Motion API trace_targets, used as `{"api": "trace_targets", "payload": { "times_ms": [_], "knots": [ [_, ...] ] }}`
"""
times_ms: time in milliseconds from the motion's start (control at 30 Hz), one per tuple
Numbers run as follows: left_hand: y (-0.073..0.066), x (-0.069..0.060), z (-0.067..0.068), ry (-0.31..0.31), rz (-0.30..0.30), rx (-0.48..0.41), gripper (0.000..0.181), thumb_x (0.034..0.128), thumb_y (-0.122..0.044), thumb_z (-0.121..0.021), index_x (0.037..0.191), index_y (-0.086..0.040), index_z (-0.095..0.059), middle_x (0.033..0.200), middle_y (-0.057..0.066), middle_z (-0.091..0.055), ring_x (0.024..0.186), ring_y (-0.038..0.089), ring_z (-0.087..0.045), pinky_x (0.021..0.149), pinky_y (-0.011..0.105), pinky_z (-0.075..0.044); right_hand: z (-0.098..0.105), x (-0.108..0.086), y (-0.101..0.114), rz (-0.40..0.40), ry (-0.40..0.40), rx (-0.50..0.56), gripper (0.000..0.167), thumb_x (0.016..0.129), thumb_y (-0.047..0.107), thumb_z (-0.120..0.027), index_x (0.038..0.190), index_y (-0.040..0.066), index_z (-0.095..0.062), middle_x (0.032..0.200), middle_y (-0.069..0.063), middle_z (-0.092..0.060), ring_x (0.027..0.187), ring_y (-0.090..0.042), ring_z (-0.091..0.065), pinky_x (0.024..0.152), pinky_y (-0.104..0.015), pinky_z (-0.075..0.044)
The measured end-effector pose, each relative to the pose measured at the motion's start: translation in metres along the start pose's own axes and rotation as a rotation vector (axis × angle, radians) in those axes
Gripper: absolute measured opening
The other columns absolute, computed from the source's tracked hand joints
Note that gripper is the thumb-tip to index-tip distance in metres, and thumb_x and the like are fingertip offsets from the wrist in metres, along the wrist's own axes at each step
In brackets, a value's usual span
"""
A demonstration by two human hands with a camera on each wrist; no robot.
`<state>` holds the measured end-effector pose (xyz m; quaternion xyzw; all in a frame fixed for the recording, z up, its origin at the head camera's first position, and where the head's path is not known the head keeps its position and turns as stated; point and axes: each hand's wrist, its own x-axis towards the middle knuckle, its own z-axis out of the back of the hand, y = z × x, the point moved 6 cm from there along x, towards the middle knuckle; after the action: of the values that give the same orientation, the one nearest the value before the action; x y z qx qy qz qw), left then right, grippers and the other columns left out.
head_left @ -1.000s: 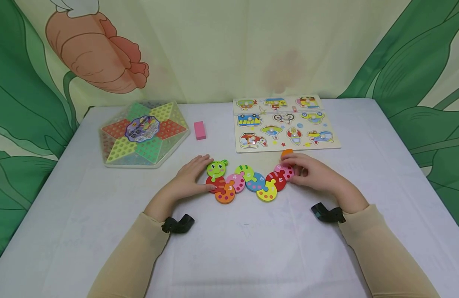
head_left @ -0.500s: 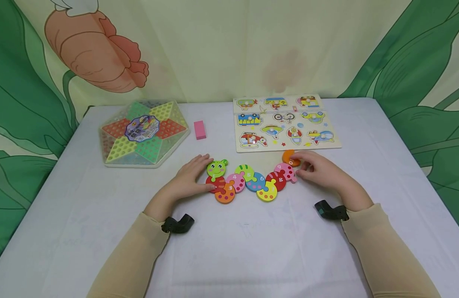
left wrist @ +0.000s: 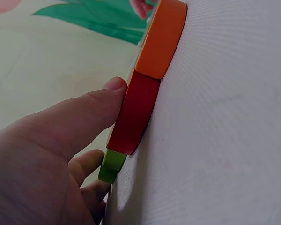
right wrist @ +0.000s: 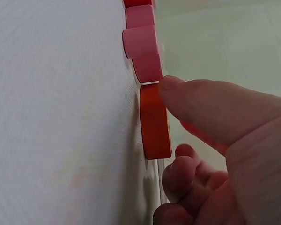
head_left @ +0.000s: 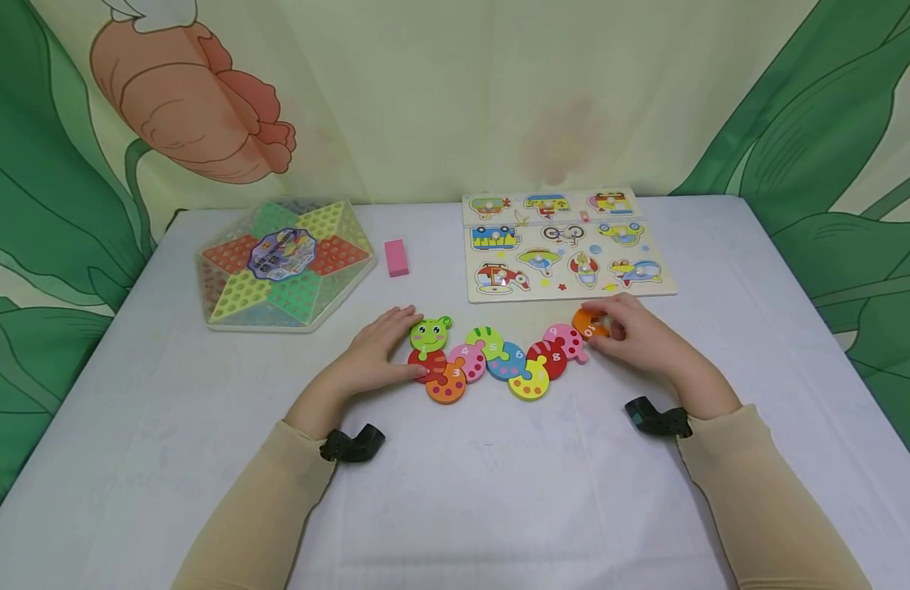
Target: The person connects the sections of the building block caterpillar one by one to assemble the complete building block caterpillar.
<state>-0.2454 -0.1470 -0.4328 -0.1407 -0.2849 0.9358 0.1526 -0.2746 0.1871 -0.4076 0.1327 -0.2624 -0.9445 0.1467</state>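
Note:
A caterpillar puzzle of round numbered pieces curves across the white table, from a green smiling head to a pink piece marked 9. My left hand lies at its left end. The thumb rests on the red piece and the other fingers touch beside the head. Between thumb and fingers, my right hand pinches the orange puzzle piece marked 10. In the right wrist view, that orange piece sits low at the table, close to the pink piece's edge, and whether they touch I cannot tell.
Behind the caterpillar lies a wooden vehicle peg puzzle board. A hexagonal Chinese checkers box stands at the back left, with a pink block to its right. A printed cloth hangs behind the table.
The orange piece has come from the back edge of the pink piece to its right side, turning as my right hand regripped it. My left hand stays in place.

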Motion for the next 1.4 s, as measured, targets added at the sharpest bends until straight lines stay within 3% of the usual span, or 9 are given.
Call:
{"api": "trace_targets", "payload": {
  "times_ms": [167,367,500,567,667,933,1133,1200,1400],
  "knots": [
    [0.000,0.000,0.000,0.000,-0.008,-0.001,0.080,0.0760,-0.046,-0.066,0.142,-0.020,-0.029,0.152,0.002,-0.019,0.142,0.023,-0.007,0.112,0.052,-0.009,0.000,0.001,-0.001,-0.001,0.005,-0.002,0.057,0.082,0.021,-0.066,0.133,0.010,-0.044,0.125,-0.015,-0.037,0.078,-0.019,-0.043,0.061,-0.021,-0.041],
    [0.000,0.000,0.000,0.004,-0.008,0.005,0.080,0.0763,-0.047,-0.065,0.143,-0.020,-0.029,0.152,0.003,-0.018,0.142,0.024,-0.007,0.112,0.053,-0.009,-0.002,0.001,-0.002,-0.002,0.020,-0.009,0.056,0.083,0.019,-0.065,0.133,0.009,-0.043,0.108,-0.011,-0.045,0.078,-0.020,-0.043,0.063,-0.026,-0.041],
    [0.000,0.000,0.001,0.003,0.000,0.007,0.081,0.0760,-0.047,-0.066,0.143,-0.020,-0.029,0.152,0.002,-0.018,0.142,0.024,-0.007,0.112,0.053,-0.009,0.001,0.000,0.000,0.010,0.005,-0.009,0.060,0.082,0.019,-0.066,0.135,0.008,-0.040,0.123,-0.014,-0.040,0.095,-0.026,-0.043,0.080,-0.039,-0.047],
    [0.000,0.001,0.001,0.001,0.000,0.006,0.080,0.0760,-0.046,-0.066,0.142,-0.020,-0.029,0.152,0.003,-0.018,0.142,0.024,-0.007,0.112,0.053,-0.009,0.004,-0.001,0.002,0.012,-0.014,-0.010,0.063,0.081,0.019,-0.068,0.136,0.008,-0.040,0.130,-0.015,-0.036,0.107,-0.030,-0.040,0.092,-0.049,-0.043],
    [0.000,0.001,0.001,-0.001,0.004,0.008,0.080,0.0762,-0.046,-0.065,0.142,-0.020,-0.029,0.152,0.002,-0.018,0.142,0.024,-0.007,0.112,0.053,-0.009,0.008,-0.001,0.006,0.023,-0.037,-0.022,0.064,0.079,0.021,-0.069,0.135,0.007,-0.041,0.131,-0.017,-0.035,0.118,-0.035,-0.033,0.098,-0.058,-0.034],
    [0.001,0.001,0.000,0.002,0.003,0.008,0.081,0.0758,-0.047,-0.065,0.142,-0.020,-0.029,0.152,0.002,-0.019,0.142,0.023,-0.007,0.112,0.053,-0.010,0.005,-0.003,0.004,0.000,0.005,0.118,0.058,0.080,0.015,-0.067,0.129,0.005,-0.037,0.125,-0.019,-0.032,0.099,-0.027,-0.045,0.085,-0.033,-0.049],
    [0.001,0.001,-0.001,0.001,0.003,0.012,0.081,0.0754,-0.048,-0.065,0.142,-0.020,-0.029,0.152,0.002,-0.019,0.142,0.023,-0.008,0.112,0.054,-0.010,-0.001,-0.003,0.002,0.027,0.067,0.197,0.049,0.088,0.015,-0.058,0.132,0.016,-0.037,0.130,-0.016,-0.039,0.114,-0.032,-0.041,0.097,-0.051,-0.040],
    [0.001,0.001,-0.001,0.000,0.000,0.014,0.081,0.0755,-0.048,-0.065,0.142,-0.020,-0.029,0.152,0.002,-0.019,0.142,0.023,-0.008,0.112,0.053,-0.010,-0.001,-0.003,0.002,0.030,0.072,0.204,0.050,0.088,0.017,-0.057,0.134,0.017,-0.036,0.126,-0.015,-0.046,0.113,-0.030,-0.043,0.097,-0.050,-0.041],
    [0.002,0.001,-0.001,0.003,0.006,0.009,0.082,0.0752,-0.049,-0.065,0.142,-0.020,-0.029,0.152,0.002,-0.019,0.142,0.023,-0.007,0.112,0.053,-0.009,0.002,-0.002,0.003,0.014,0.046,0.260,0.045,0.085,0.012,-0.061,0.123,0.007,-0.036,0.108,-0.015,-0.057,0.095,-0.025,-0.053,0.082,-0.022,-0.050]
  ]
}}
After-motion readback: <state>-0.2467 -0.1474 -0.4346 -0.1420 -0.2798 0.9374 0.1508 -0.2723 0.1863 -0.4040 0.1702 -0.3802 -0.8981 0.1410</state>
